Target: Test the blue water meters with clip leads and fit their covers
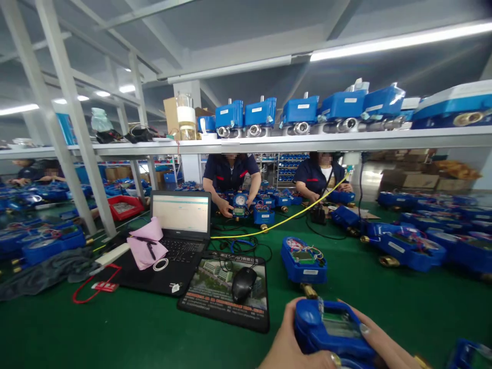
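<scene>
At the lower right, a blue water meter [326, 328] with a clear display window is held between both my hands. My left hand [294, 343] wraps its left side, thumb along the near edge. My right hand [384, 338] grips its right side, with fingertips near the window. A brass fitting shows at the far end of the held meter. Just beyond it, an opened blue meter [305, 266] with a green circuit board and loose wires sits on the green table [154, 328]. Another blue meter [471, 356] is cut off at the bottom right corner.
Left of my hands lie a mouse [244, 284] on a printed mouse pad [226, 307] and an open laptop [180, 215] with pink paper [148, 243]. A yellow cable [284, 220] crosses the table. Several meters stand on the overhead shelf [269, 144]. Two people work opposite.
</scene>
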Tool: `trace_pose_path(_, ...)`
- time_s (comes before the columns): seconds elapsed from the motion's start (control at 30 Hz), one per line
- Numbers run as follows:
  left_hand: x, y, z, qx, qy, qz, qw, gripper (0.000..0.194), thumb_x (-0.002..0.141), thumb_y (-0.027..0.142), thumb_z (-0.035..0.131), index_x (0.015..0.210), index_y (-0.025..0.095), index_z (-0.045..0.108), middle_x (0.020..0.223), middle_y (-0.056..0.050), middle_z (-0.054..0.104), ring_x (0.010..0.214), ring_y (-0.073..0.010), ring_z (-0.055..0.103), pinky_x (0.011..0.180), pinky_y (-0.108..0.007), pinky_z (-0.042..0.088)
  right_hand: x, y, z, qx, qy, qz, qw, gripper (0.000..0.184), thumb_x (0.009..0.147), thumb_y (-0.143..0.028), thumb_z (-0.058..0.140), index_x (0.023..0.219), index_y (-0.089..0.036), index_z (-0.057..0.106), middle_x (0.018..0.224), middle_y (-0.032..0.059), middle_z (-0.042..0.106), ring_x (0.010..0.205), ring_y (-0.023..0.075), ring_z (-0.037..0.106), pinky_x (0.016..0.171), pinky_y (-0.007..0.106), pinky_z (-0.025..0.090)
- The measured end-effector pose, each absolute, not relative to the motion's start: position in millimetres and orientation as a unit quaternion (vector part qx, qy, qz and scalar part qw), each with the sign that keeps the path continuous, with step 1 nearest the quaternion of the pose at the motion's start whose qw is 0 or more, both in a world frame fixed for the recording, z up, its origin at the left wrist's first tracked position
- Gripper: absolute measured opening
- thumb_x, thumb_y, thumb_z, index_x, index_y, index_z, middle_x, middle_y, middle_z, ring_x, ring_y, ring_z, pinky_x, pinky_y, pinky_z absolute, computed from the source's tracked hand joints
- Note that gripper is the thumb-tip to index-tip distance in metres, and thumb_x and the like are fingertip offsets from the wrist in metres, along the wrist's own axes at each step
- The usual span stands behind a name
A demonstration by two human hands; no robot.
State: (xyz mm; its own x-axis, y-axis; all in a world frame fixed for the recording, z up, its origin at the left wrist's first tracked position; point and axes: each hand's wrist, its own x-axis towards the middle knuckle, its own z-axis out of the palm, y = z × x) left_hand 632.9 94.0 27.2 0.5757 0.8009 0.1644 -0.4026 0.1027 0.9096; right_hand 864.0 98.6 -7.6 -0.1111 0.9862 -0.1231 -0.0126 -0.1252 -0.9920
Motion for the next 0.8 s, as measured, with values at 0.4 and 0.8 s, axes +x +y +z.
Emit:
trace_pose_path(0.4, 534.5, 209.9, 125.1, 0.437, 0.521, 0.456, 0.574, 0.034, 0.095, 0.031, 0.059, 0.124, 0.016, 0.052, 0.127, -0.012, 0.053, 0.111, -0.0278, 0.055, 0.095, -0.049, 0.047, 840.8, 81.8, 19.3, -0.616, -0.558, 0.337, 0.442, 0.072, 0.082, -0.069, 0.044, 0.140, -0.025, 0.049, 0.137, 0.0018, 0.051, 0.129, 0.0277, 0.043, 0.103, 0.036, 0.043)
trace_pose_path(0.8, 510.2, 275.9, 144.4, 0.365, 0.611, 0.478, 0.515, 0.033, 0.094, 0.034, 0.060, 0.121, 0.016, 0.054, 0.125, -0.011, 0.053, 0.107, -0.0274, 0.056, 0.089, -0.048, 0.050, 847.8, 90.4, 4.2, -0.569, -0.576, 0.371, 0.455, 0.063, 0.090, -0.060, 0.042, 0.142, -0.026, 0.045, 0.144, -0.0021, 0.042, 0.135, 0.0259, 0.034, 0.106, 0.033, 0.040)
